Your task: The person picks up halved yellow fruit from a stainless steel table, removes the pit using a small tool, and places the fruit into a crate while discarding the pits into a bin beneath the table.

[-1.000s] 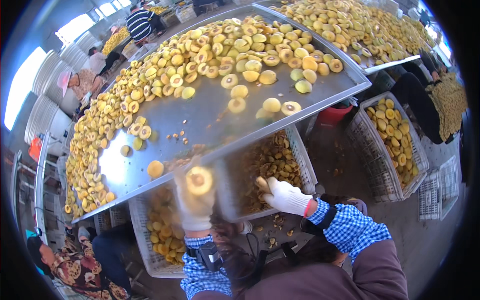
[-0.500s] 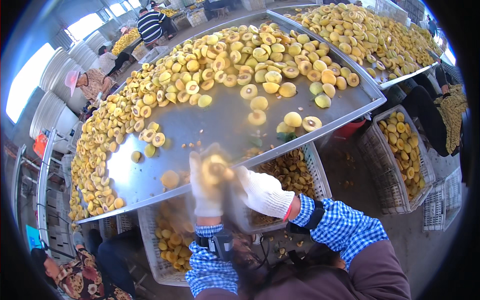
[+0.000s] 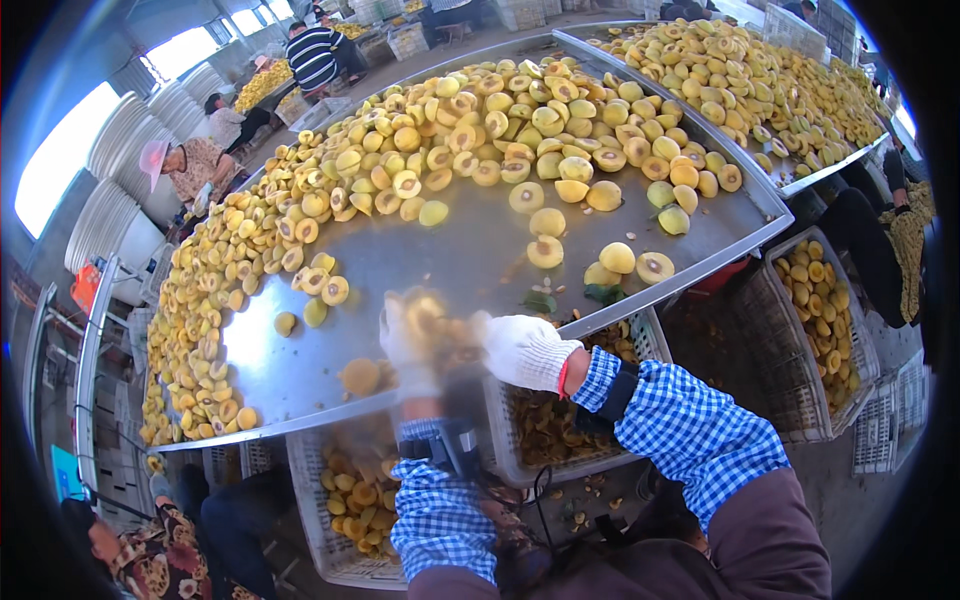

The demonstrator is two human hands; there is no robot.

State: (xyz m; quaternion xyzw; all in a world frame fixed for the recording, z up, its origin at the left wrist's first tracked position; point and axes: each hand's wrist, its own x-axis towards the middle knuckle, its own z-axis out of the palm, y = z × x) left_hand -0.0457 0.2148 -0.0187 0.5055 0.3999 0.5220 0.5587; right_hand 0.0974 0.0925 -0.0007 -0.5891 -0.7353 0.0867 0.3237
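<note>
Metal table (image 3: 430, 257) fills mid-frame, fruit halves (image 3: 547, 120) heaped toward its far edge. Left hand (image 3: 404, 345), center, holds a motion-blurred fruit (image 3: 430, 314). Right hand (image 3: 530, 351) just right of it; can't tell what it grips. Crate (image 3: 312, 518) lower left of center.

We've got bare metal tabletop (image 3: 400, 255) beyond left hand (image 3: 403, 345) and right hand (image 3: 528, 350). In the way: heaped fruit halves (image 3: 346, 162) along back and left, blurred loose fruit (image 3: 360, 376) just beside left hand, leaves (image 3: 540, 302) past right, near rim (image 3: 700, 268).
</note>
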